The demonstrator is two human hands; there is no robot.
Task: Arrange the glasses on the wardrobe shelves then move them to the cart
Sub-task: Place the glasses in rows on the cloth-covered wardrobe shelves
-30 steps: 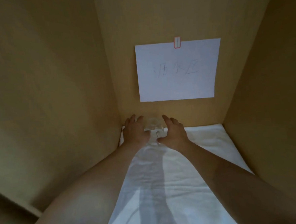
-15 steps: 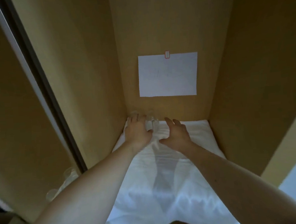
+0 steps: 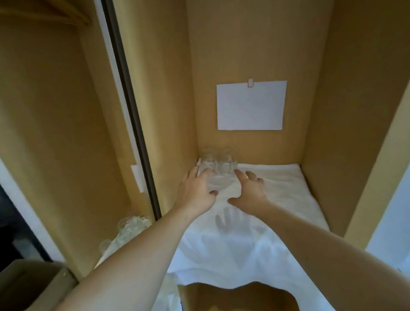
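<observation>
Both hands, left hand [image 3: 196, 187] and right hand [image 3: 248, 188], are held open with nothing gripped. Small clear glass cups [image 3: 215, 163] are found just ahead, standing upright, nearer the left hand's fingertips.

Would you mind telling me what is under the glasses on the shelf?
A white cloth lies under the glasses and hangs over the front edge. The shelf board beneath it is covered.

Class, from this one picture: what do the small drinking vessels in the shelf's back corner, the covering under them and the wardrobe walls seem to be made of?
Small clear glasses: probably glass, glossy; the wall shows through them. White shelf covering: soft matte cloth, perhaps towelling; it wrinkles and droops over the front edge. Tan wardrobe walls: seemingly wood-look board, smooth and matte; real wood cannot be confirmed.
</observation>
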